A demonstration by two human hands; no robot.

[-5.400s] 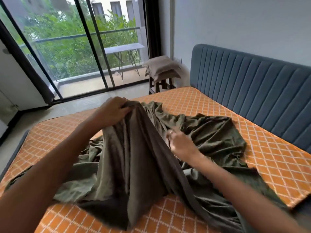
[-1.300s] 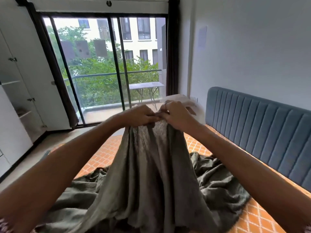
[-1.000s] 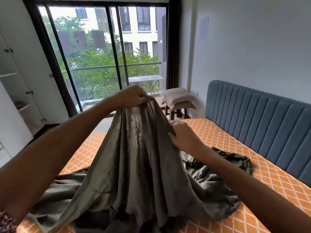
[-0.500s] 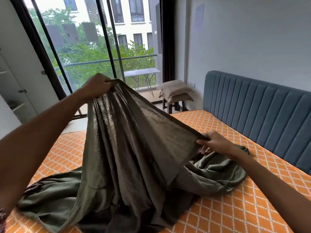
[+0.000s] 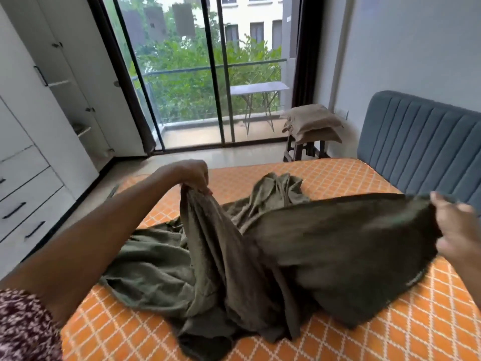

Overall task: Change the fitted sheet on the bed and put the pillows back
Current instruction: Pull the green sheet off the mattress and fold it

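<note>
Head view: olive-green crumpled fabric fitted sheet (image 5: 234, 261) heaped mid-frame on orange diamond-patterned mattress (image 5: 429, 321). At 10 o'clock, left hand (image 5: 194, 175), fingers curled, bunching a raised fold. At 3 o'clock, right hand (image 5: 458, 233), blurred, fingers clamped on a stretched edge. At 1 o'clock, two stacked beige pillows (image 5: 311, 123) on dark wooden stool (image 5: 304, 149), beside blue channelled padded headboard (image 5: 421, 142).

Bed: I see a bare orange mattress (image 5: 325, 175) with a white diamond grid.
On it: olive-green sheet (image 5: 161, 272) bunched across the middle.
Stool (image 5: 304, 149), far right: carries two stacked tan pillows (image 5: 311, 123).
</note>
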